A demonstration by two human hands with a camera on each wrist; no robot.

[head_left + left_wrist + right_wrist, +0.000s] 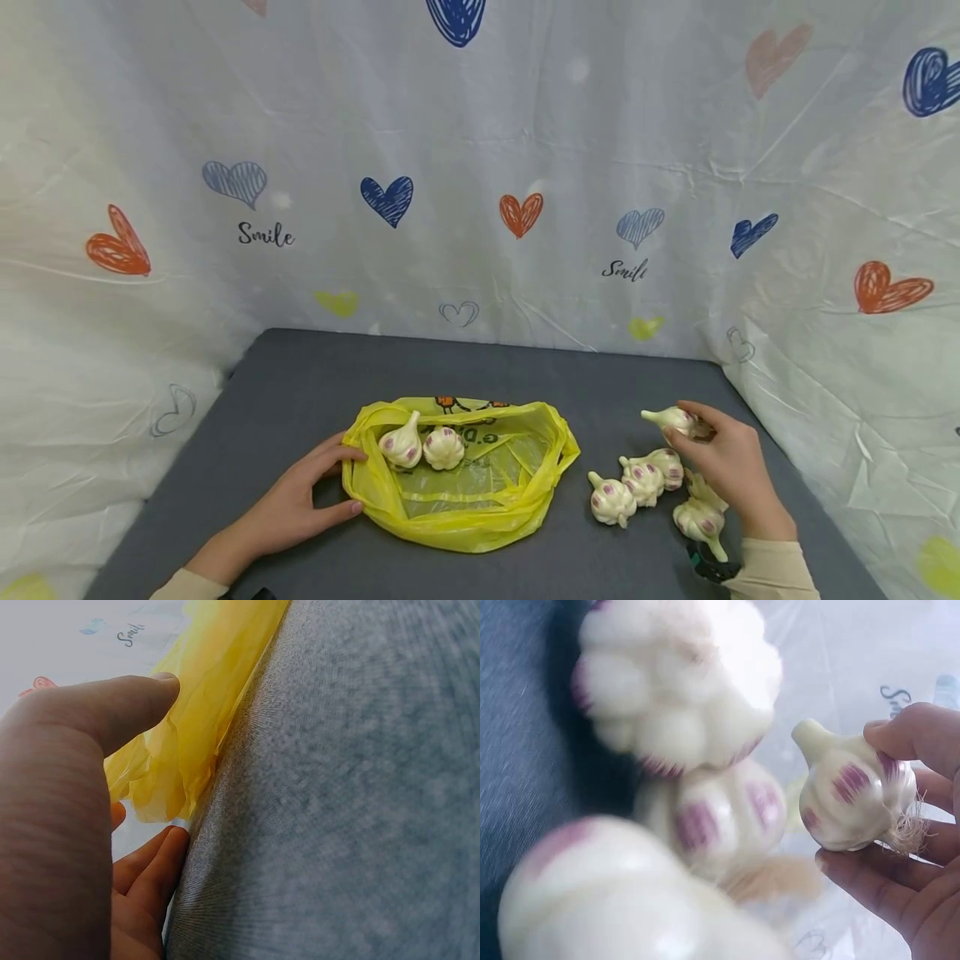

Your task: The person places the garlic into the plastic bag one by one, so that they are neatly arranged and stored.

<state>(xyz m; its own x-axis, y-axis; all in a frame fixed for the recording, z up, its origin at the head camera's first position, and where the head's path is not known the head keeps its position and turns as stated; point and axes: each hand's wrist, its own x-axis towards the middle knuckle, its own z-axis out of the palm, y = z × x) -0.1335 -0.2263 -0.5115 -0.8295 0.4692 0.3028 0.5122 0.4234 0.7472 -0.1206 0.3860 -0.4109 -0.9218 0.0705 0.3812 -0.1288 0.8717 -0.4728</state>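
L hand (288,502), fingers loosely spread, touches yellow plastic bag (465,531) w/ 2 garlic bulbs (402,444) inside; R hand (729,465) pinches another garlic bulb (667,418) nr loose bulbs (642,481), R of bag. Smooth bulb could slip if pinch slackens; thin rim might sag w/o support. Dark-grey tabletop (300,375); white heart-print curtain (457,125) behind, w/ "Smile" lettering (266,235).

Purple-streaked white garlic (847,799), yellow bag (465,533)

The right grip (726,462) partly hides its garlic bulb (670,419).
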